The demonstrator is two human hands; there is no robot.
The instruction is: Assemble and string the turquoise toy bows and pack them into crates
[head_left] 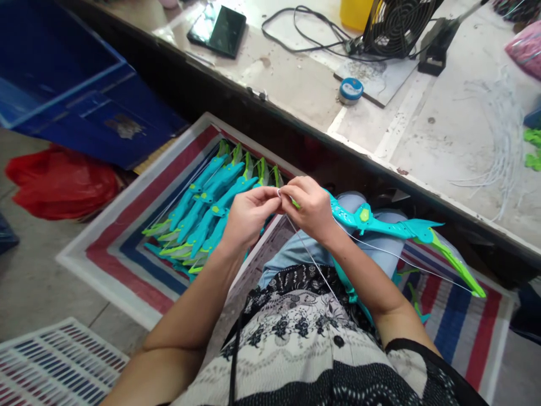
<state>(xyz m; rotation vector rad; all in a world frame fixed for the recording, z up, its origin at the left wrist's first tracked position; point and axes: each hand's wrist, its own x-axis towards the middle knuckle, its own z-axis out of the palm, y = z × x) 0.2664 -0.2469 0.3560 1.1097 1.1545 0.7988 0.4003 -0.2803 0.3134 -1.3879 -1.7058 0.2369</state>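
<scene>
A teal and lime-green toy bow (382,225) lies across my lap, its far tip pointing to the right. White string (406,260) runs from that right tip back toward my hands, and a loose length hangs down over my shirt. My left hand (250,213) pinches the string at the bow's left tip. Fingers of my right hand (310,208) are closed around the lime-green tip, touching the left fingertips. The exact spot where string meets tip is partly hidden by the fingers.
Several similar bows (207,197) lie in a white crate (139,307) lined with striped cloth at my left. Another striped-lined crate (499,338) stands at right. The workbench (287,84) ahead holds a fan (399,25), soldering iron stand, blue-lidded tin (350,90) and cut strings (499,146).
</scene>
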